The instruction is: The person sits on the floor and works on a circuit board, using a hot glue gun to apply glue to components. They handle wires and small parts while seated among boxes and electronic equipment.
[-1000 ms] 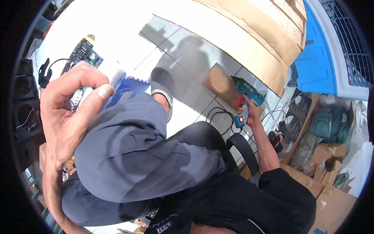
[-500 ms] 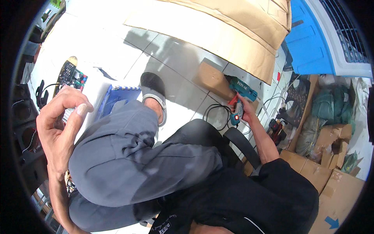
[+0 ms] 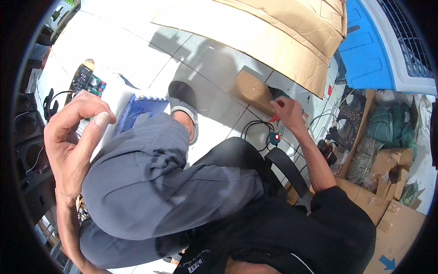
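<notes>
My left hand is raised at the left beside my knee, with fingers curled and thumb and forefinger close together. Whatever lies between them, if anything, is too small or hidden to name. At the right, my right hand hovers over a teal and white handheld tool with a red part and a lit red display. Its fingers are bent inward, and their contents cannot be made out. A second, teal tool lies partly hidden behind that hand, beside a small brown cardboard box.
A black cable coils on the tiled floor. Left of my sandalled foot stands a blue and white container, near green circuit boards. Large cardboard spreads ahead. An open carton with wrapped goods stands right.
My right hand has let go of the teal and white tool and risen slightly away from its handle; the tool stays on the floor. My left hand keeps nearly the same pose.
</notes>
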`<state>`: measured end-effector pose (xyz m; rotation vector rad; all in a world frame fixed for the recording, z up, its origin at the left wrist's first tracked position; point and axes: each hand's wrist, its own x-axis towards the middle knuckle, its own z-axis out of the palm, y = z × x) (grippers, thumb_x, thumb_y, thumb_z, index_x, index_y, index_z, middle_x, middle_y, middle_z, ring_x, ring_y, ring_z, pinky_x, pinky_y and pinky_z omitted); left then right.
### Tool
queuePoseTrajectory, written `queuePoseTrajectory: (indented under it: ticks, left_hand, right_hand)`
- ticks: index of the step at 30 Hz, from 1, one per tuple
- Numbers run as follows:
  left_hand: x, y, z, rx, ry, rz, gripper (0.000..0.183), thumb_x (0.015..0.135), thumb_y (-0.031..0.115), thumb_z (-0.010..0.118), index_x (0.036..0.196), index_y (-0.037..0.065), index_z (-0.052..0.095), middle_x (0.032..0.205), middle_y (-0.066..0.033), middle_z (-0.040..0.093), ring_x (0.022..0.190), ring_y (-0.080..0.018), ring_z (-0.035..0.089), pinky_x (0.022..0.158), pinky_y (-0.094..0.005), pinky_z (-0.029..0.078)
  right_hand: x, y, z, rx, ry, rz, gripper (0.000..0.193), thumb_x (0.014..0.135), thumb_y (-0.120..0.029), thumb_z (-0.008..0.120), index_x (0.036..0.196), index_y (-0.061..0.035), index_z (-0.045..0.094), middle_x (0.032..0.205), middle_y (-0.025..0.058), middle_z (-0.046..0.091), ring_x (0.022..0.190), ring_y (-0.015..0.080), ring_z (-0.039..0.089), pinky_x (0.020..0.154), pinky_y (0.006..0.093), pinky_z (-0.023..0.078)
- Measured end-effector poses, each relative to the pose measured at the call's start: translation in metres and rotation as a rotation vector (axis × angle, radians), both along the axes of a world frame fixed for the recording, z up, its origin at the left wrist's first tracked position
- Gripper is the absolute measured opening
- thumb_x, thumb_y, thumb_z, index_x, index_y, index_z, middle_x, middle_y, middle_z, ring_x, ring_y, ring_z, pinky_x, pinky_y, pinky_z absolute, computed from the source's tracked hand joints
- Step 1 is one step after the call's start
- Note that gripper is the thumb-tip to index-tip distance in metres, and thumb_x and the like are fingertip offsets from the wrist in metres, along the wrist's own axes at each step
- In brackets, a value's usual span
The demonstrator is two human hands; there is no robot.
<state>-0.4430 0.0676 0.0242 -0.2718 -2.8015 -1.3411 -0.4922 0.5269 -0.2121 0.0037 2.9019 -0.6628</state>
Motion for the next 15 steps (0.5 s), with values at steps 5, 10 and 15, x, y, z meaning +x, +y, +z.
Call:
queuePoseTrajectory:
  ticks: [5,10,15]
  left_hand:
    - [-0.002,0.001,0.007,0.014,0.024,-0.026,0.005,0.086,0.000,0.064,0.083,-0.004,0.066,0.081,-0.0085,0.067,0.079,-0.0161,0.061,0.077,-0.0305,0.046]
    - [0.003,-0.003,0.004,0.054,-0.002,-0.008,0.006,0.086,0.000,0.064,0.084,-0.005,0.068,0.081,-0.0093,0.067,0.078,-0.0155,0.061,0.077,-0.0298,0.046]
    - [-0.002,-0.004,0.001,0.029,0.014,-0.057,0.007,0.088,0.002,0.063,0.084,-0.002,0.067,0.082,-0.0089,0.066,0.079,-0.0170,0.061,0.078,-0.0325,0.047]
  right_hand:
    - [-0.046,-0.020,-0.069,0.232,0.230,0.313,0.019,0.086,-0.027,0.069,0.090,-0.0091,0.075,0.088,0.0135,0.071,0.087,0.0345,0.068,0.076,0.0448,0.056]
    - [-0.061,-0.028,-0.088,0.380,0.209,0.389,0.015,0.087,-0.022,0.065,0.084,-0.0083,0.071,0.093,0.0124,0.068,0.095,0.0328,0.067,0.077,0.0462,0.057]
    - [-0.058,-0.033,-0.074,0.350,0.155,0.351,0.017,0.086,-0.022,0.065,0.083,-0.0057,0.069,0.094,0.0142,0.068,0.096,0.0331,0.066,0.081,0.0459,0.056]
